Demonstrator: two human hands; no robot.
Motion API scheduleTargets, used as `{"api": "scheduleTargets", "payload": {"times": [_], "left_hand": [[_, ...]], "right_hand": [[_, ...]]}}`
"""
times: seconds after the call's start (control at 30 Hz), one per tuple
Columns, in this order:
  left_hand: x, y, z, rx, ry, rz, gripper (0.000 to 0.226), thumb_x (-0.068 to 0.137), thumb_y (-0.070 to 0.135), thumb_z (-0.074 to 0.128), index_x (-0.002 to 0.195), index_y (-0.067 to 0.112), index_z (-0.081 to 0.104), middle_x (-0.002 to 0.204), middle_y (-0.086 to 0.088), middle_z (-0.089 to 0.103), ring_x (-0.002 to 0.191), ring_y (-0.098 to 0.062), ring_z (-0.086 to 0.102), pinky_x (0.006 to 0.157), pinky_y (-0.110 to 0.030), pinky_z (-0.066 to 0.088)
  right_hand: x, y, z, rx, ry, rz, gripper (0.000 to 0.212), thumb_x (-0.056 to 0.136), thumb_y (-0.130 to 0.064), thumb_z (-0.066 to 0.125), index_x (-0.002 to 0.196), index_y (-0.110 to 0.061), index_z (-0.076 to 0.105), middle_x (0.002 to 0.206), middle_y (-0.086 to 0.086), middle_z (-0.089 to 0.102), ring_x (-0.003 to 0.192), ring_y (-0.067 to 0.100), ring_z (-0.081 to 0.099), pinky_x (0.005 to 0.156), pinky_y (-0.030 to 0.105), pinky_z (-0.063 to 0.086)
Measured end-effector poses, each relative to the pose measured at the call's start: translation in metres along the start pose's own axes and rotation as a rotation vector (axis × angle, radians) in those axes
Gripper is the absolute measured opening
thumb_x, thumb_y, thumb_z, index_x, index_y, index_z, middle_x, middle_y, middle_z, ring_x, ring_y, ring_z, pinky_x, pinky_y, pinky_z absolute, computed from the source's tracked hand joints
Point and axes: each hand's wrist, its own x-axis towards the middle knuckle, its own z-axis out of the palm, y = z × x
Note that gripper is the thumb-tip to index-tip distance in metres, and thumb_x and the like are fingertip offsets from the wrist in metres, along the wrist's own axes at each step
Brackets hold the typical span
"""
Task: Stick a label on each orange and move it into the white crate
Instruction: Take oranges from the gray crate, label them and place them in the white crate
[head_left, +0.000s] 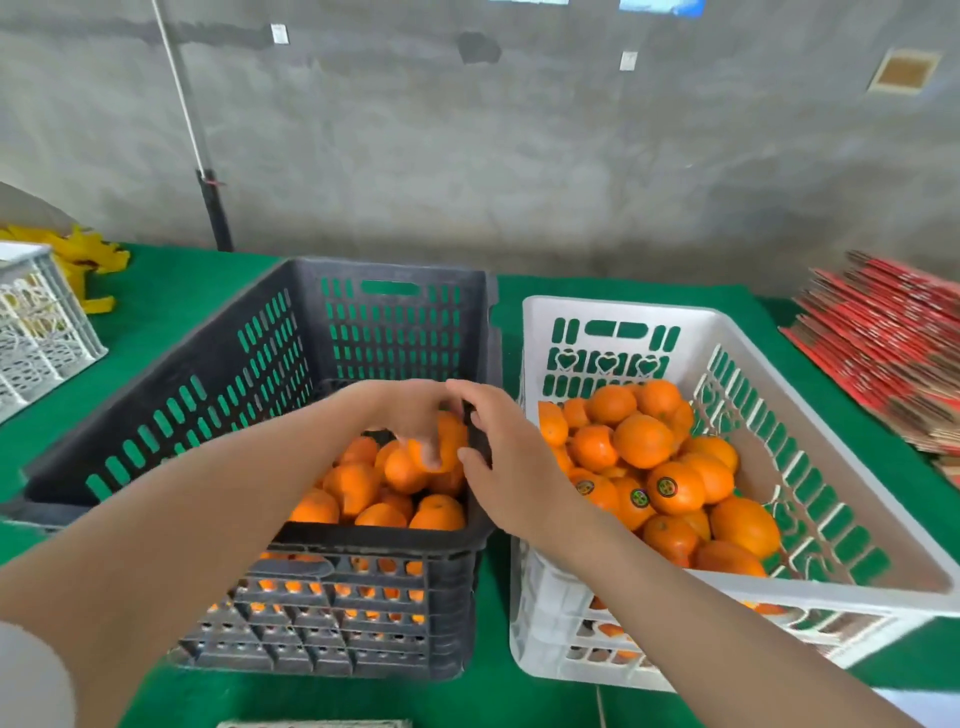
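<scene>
A black crate (218, 395) on the left holds several unlabelled oranges (358, 486). A white crate (841, 587) on the right holds several oranges, some with round labels (666, 487). My left hand (415, 415) reaches into the black crate and grips an orange (451, 431) near its right wall. My right hand (506, 457) hovers beside that orange at the black crate's right rim, fingers relaxed; I cannot tell if a label is on a fingertip.
Both crates stand on a green cloth table (156, 306). Another white crate (36, 332) and yellow items (88, 260) sit at the far left. A stack of red flat cartons (893, 353) lies at the right. A grey wall rises behind.
</scene>
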Motion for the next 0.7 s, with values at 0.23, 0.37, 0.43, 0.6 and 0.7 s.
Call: {"api": "scheduleTargets", "payload": {"times": [0.23, 0.37, 0.43, 0.6, 0.7], "left_hand": [[-0.041, -0.04, -0.012, -0.666, 0.18, 0.323, 0.072, 0.051, -0.005, 0.081, 0.1, 0.039, 0.053, 0.101, -0.002, 0.067, 0.094, -0.028, 0.065, 0.07, -0.035, 0.053], [-0.078, -0.025, 0.006, -0.776, 0.272, 0.417, 0.07, 0.05, -0.009, 0.078, 0.098, 0.038, 0.056, 0.099, 0.005, 0.069, 0.089, -0.025, 0.069, 0.064, -0.031, 0.055], [-0.091, -0.01, 0.017, -0.763, 0.314, 0.413, 0.067, 0.052, -0.005, 0.079, 0.098, 0.039, 0.057, 0.102, 0.003, 0.069, 0.091, -0.028, 0.069, 0.065, -0.032, 0.056], [-0.119, 0.033, 0.058, -0.594, 0.394, 0.376, 0.06, 0.053, 0.041, 0.09, 0.103, 0.05, 0.057, 0.11, 0.008, 0.066, 0.098, -0.015, 0.067, 0.078, -0.033, 0.056], [-0.124, 0.049, 0.097, -0.565, 0.371, 0.31, 0.066, 0.055, 0.054, 0.077, 0.114, 0.052, 0.048, 0.116, 0.018, 0.059, 0.102, -0.005, 0.063, 0.083, -0.029, 0.054]], "right_hand": [[-0.011, 0.003, 0.0, 0.013, 0.16, -0.022, 0.067, 0.09, -0.014, 0.061, 0.146, -0.023, 0.024, 0.148, -0.006, 0.033, 0.133, 0.001, 0.026, 0.107, 0.013, 0.02], [-0.027, -0.012, -0.01, 0.087, 0.188, -0.146, 0.08, 0.08, -0.026, 0.073, 0.14, -0.039, 0.023, 0.143, -0.02, 0.034, 0.132, -0.004, 0.029, 0.108, 0.017, 0.026], [-0.04, -0.023, -0.016, 0.099, 0.206, -0.238, 0.081, 0.076, -0.029, 0.075, 0.137, -0.042, 0.023, 0.138, -0.032, 0.03, 0.128, -0.012, 0.029, 0.106, 0.013, 0.03], [-0.087, -0.031, -0.034, 0.284, 0.264, -0.213, 0.067, 0.072, -0.029, 0.079, 0.124, -0.036, 0.037, 0.127, -0.021, 0.044, 0.111, -0.003, 0.05, 0.081, 0.013, 0.048], [-0.12, -0.024, -0.04, 0.367, 0.252, -0.121, 0.061, 0.07, -0.039, 0.078, 0.117, -0.036, 0.039, 0.12, -0.021, 0.05, 0.103, 0.001, 0.057, 0.076, 0.019, 0.053]]}}
